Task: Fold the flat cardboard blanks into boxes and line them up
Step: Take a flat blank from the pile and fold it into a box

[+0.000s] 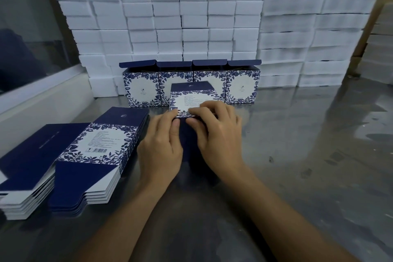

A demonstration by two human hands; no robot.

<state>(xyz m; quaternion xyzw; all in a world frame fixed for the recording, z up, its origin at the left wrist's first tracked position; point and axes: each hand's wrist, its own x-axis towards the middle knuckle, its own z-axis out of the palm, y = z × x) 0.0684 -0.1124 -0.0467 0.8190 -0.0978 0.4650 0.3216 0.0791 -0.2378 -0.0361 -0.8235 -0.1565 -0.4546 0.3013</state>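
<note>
Stack of flat blanks [93,151] is lying nearest, left of the hands on the worktop [297,155]. A half-formed box [191,98] is being held down just beyond the grip: left hand [163,147] and right hand [217,134] are both clenched on its near edge. Four finished boxes [191,83] are lined up behind. Flap should probably be creased squarely, pressure kept even.

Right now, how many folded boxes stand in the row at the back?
4, side by side against the white foam blocks: far left, second, third, far right. The box being folded partly hides the middle two.
</note>
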